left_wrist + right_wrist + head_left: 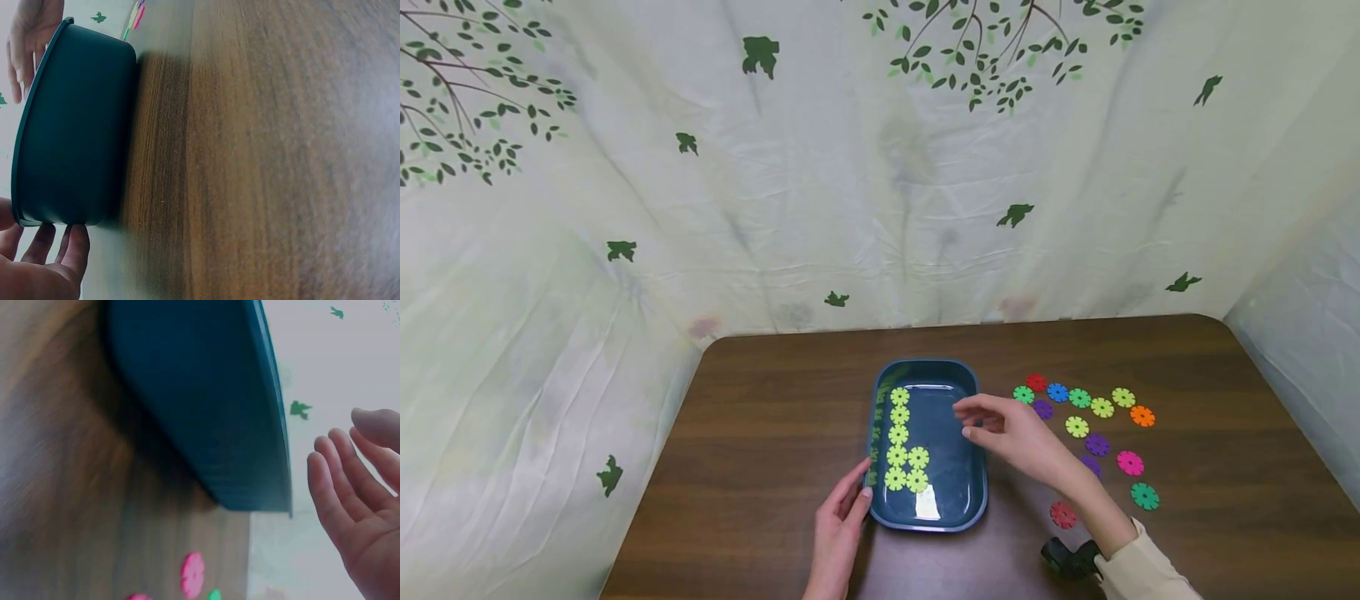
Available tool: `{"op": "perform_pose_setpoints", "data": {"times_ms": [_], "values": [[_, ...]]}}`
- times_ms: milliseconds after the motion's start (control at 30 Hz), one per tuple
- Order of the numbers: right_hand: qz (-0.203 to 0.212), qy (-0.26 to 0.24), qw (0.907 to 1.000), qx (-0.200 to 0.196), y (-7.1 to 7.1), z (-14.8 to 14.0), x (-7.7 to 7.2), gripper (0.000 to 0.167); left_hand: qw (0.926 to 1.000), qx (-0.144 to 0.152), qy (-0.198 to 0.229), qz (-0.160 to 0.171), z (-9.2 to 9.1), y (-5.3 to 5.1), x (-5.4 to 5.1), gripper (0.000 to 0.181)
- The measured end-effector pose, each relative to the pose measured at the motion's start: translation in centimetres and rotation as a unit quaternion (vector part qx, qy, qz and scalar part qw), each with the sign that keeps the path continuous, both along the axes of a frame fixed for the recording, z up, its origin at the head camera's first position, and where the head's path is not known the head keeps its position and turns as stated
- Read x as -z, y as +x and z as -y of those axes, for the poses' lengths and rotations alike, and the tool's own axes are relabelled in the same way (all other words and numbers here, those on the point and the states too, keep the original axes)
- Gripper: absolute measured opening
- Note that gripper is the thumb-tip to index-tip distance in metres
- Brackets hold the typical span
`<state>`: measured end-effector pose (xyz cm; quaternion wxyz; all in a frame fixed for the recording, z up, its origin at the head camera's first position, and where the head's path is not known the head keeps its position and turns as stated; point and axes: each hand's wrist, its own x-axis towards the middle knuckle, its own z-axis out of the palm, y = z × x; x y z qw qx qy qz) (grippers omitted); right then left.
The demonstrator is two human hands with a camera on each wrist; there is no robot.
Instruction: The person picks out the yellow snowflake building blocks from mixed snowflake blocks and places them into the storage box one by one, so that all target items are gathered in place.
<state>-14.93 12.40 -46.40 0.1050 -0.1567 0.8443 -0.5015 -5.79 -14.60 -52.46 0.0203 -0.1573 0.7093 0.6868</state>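
Observation:
A dark blue rectangular tray (951,508) stands on the wooden table. On its left side lie several yellow-green flower-shaped discs (898,435) in a column, with two more beside the lower end. My left hand (838,521) holds the tray's left edge; in the left wrist view its thumb is at the rim and its fingers (76,250) touch the outer wall. Over the tray's right rim hovers my right hand (1011,433), fingers loosely bent. The right wrist view shows that hand (365,512) with nothing in it.
Right of the tray, loose flower discs lie scattered: red (1036,382), blue (1057,392), orange (1142,416), pink (1130,462), green (1145,496), purple and yellow-green. My right forearm passes over some. A leaf-printed white curtain (850,208) hangs behind the table (760,467).

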Motion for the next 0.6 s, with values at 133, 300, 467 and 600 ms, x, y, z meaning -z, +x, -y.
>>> {"op": "perform_pose_setpoints", "data": {"times_ms": [133, 300, 467, 600], "values": [[0.001, 0.003, 0.9995, 0.032, 0.6, -1.1, 0.5, 0.033, 1.0000, 0.000, -0.004, 0.004, 0.0, 0.0, 0.0, 0.038], [-0.006, 0.019, 0.9985, 0.052, 1.0, -2.6, 1.2, 0.035, 1.0000, -0.003, -0.003, 0.000, 0.1, 0.0, 0.0, 0.038], [-0.012, 0.027, 0.9978, 0.060, 1.5, -4.5, 2.1, 0.037, 1.0000, -0.002, 0.000, -0.005, 0.1, 0.0, 0.0, 0.038], [-0.024, 0.030, 0.9969, 0.068, 1.9, -6.1, 2.9, 0.035, 1.0000, 0.001, 0.001, -0.004, 0.1, 0.1, 0.0, 0.038]]}}
